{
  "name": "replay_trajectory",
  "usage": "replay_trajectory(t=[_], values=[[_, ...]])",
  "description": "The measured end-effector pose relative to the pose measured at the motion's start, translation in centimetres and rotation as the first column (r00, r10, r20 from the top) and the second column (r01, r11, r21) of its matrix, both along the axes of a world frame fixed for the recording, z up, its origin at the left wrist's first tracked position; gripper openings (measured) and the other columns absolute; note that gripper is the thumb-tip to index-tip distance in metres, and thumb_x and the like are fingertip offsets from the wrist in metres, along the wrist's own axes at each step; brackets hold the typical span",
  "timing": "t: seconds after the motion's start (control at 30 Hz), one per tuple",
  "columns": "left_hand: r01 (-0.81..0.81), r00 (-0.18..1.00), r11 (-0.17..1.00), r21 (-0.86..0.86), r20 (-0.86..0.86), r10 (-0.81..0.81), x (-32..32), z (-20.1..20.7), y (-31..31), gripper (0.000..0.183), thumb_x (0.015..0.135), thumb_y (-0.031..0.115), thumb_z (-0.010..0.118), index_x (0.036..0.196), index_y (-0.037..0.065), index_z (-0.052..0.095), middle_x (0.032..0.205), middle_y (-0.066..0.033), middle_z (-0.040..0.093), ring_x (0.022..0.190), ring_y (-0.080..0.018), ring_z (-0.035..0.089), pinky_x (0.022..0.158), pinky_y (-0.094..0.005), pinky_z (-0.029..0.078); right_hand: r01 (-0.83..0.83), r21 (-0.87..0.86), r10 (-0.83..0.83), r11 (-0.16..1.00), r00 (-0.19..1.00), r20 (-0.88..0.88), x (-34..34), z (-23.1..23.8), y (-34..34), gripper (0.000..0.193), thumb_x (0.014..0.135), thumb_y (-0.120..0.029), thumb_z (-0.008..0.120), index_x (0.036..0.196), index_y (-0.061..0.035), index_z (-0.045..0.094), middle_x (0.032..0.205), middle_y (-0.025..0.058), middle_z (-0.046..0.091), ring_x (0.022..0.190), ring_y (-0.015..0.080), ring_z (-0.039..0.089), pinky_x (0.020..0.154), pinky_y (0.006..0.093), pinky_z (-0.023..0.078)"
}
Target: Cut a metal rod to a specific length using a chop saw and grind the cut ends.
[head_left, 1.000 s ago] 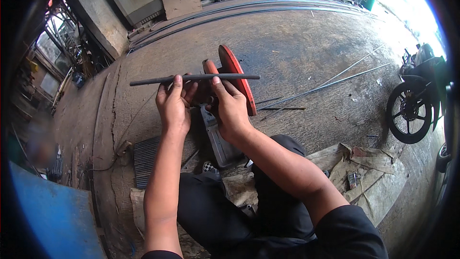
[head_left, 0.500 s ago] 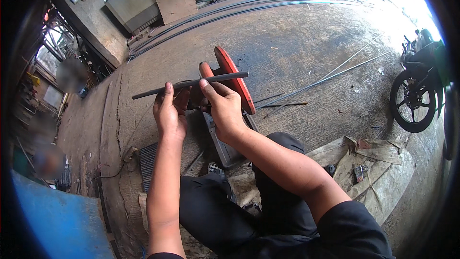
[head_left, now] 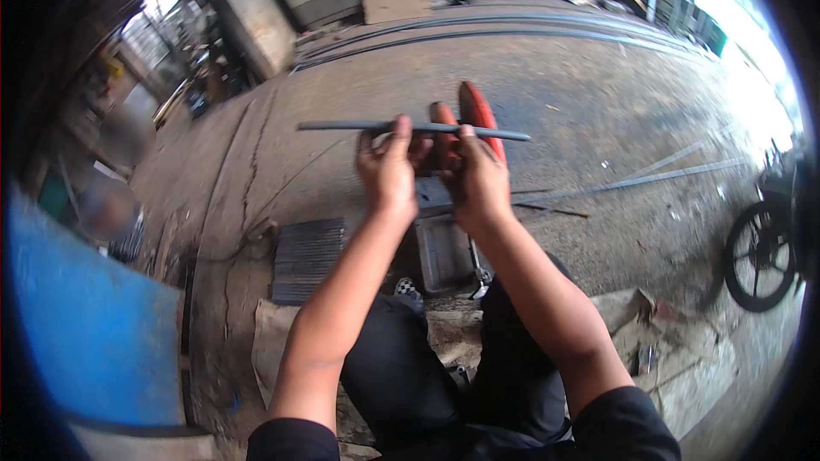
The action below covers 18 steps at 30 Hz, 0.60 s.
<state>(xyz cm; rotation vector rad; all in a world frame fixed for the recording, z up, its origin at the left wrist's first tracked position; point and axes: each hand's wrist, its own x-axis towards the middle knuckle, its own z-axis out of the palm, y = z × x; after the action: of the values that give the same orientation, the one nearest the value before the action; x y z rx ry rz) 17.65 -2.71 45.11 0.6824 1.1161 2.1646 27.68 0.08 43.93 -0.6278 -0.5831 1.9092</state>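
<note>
A thin dark metal rod [head_left: 333, 125] is held up in front of me, nearly level, its right end a little lower. My left hand [head_left: 389, 177] grips it left of its middle between thumb and fingers. Right of the middle, my right hand [head_left: 480, 181] pinches it with the thumb on top. Just behind the rod stands a cut-off saw with a red round guard [head_left: 484, 111], partly covered by my hands. Its grey tray-like base [head_left: 444, 260] sits between my feet and the hands. Beside the base, to the left, lies a neat row of short dark rods [head_left: 307, 260].
Long metal bars [head_left: 530, 20] stretch across the floor at the back; thinner bars [head_left: 632, 183] lie to the right. A blue panel [head_left: 94, 307] fills the near left. A motorcycle wheel [head_left: 760, 256] stands far right, and a worn sheet [head_left: 683, 358] lies near right.
The rod has turned from sloping up to the right to nearly level, still in both hands. My view has shifted, so the surroundings sit differently, and more of the saw base and rod row shows.
</note>
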Motion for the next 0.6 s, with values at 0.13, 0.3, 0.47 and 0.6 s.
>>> replay_trajectory(t=[0.13, 0.3, 0.47, 0.6], values=[[-0.003, 1.0, 0.999, 0.039, 0.011, 0.002, 0.3, -0.1, 0.1, 0.029, 0.08, 0.011, 0.07, 0.097, 0.005, 0.048, 0.086, -0.0062, 0.06, 0.074, -0.0139, 0.06, 0.062, -0.0258, 0.055, -0.128, 0.019, 0.129, 0.992, 0.99, -0.054, -0.1, -0.9, 0.8, 0.039, 0.097, -0.025, 0.04, 0.133, -0.0104, 0.045, 0.095, -0.0003, 0.059, 0.081, 0.0084, 0.055, 0.067, 0.0218, 0.044], [-0.009, 1.0, 0.992, 0.126, -0.027, 0.013, 0.4, -0.6, -0.1, 0.015, 0.081, 0.007, 0.068, 0.085, 0.007, 0.054, 0.082, -0.0005, 0.06, 0.076, -0.0095, 0.058, 0.067, -0.0229, 0.053, -0.148, 0.02, 0.148, 0.989, 0.989, 0.02, -0.9, -1.9, 1.0, 0.026, 0.091, -0.022, 0.054, 0.11, -0.0037, 0.059, 0.081, -0.0011, 0.056, 0.064, 0.0076, 0.051, 0.054, 0.0239, 0.042], [-0.065, 0.985, 0.987, 0.15, -0.151, 0.088, -0.4, -0.7, -0.9, 0.016, 0.08, 0.007, 0.069, 0.084, 0.005, 0.054, 0.077, 0.0004, 0.059, 0.071, -0.0073, 0.056, 0.064, -0.0225, 0.05, 0.045, 0.778, -0.525, 0.627, 0.761, 0.38, -1.1, -1.3, 0.0, 0.015, 0.081, -0.007, 0.066, 0.096, -0.0024, 0.068, 0.082, 0.0029, 0.064, 0.074, 0.0113, 0.059, 0.06, 0.0255, 0.046], [-0.105, 0.978, 0.981, 0.164, -0.164, 0.132, -1.3, 0.2, -2.5, 0.018, 0.078, 0.009, 0.072, 0.083, 0.003, 0.055, 0.073, 0.0003, 0.058, 0.066, -0.0074, 0.054, 0.06, -0.0217, 0.045, -0.275, 0.936, -0.747, 0.218, 0.57, 0.342, -1.8, 1.0, -0.6, 0.024, 0.073, -0.001, 0.066, 0.096, -0.0044, 0.067, 0.091, 0.0127, 0.065, 0.091, 0.0317, 0.061, 0.082, 0.0373, 0.046]])
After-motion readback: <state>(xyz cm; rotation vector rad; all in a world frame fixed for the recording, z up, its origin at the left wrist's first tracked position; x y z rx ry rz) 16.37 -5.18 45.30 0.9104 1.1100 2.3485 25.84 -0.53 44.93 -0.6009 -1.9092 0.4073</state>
